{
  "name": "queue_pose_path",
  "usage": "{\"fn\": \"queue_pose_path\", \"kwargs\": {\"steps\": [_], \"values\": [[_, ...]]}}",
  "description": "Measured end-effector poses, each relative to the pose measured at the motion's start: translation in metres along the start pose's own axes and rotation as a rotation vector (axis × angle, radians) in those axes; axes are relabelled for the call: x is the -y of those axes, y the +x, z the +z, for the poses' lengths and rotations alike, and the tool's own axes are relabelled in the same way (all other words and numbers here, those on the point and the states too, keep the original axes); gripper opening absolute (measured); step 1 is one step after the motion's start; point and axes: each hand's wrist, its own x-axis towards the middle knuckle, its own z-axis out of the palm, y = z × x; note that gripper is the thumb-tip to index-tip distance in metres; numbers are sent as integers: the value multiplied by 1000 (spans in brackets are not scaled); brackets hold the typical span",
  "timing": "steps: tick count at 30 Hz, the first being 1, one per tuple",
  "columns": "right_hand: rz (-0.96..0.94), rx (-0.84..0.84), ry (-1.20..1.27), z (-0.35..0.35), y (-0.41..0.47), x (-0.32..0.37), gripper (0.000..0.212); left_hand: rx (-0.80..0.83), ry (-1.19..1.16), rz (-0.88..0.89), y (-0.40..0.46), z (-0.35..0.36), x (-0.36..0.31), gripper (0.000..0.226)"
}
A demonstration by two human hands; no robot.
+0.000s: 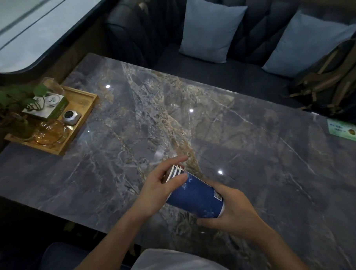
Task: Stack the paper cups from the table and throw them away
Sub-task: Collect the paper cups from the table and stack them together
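Note:
A stack of blue paper cups (196,197) with white rims lies tilted, almost on its side, above the near part of the grey marble table (255,152). Several white rims show at its upper-left end. My left hand (161,182) wraps around the rim end, thumb on one side and fingers stretched over the rims. My right hand (235,210) cups the bottom end of the stack from the lower right. No other loose cups are visible on the table.
A wooden tray (84,110) at the table's left holds a green box, a small silver device, an amber glass dish and a plant. A green card (343,128) lies at the right edge. A sofa with blue cushions (209,29) and a backpack (329,81) stand behind.

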Motion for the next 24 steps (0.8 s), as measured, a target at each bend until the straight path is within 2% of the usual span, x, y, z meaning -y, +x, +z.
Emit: {"fn": "queue_pose_path", "kwargs": {"steps": [5,7,14,17,20,24], "values": [[110,162,186,-6,1,-1,65,15,-59,33,-4,0,-6,43],[120,168,208,-5,-1,-3,64,19,-50,33,-5,1,-6,44],[29,10,84,-1,-26,-13,67,6,16,-1,-8,27,-5,34],[-14,-64,-1,-9,-42,-27,76,2,11,-32,-7,50,-4,35],[-14,-99,5,-21,-62,-43,81,3,-2,-45,-8,78,-4,37],[-19,-134,56,-42,-92,-74,77,46,96,-65,-11,122,-8,41]]}}
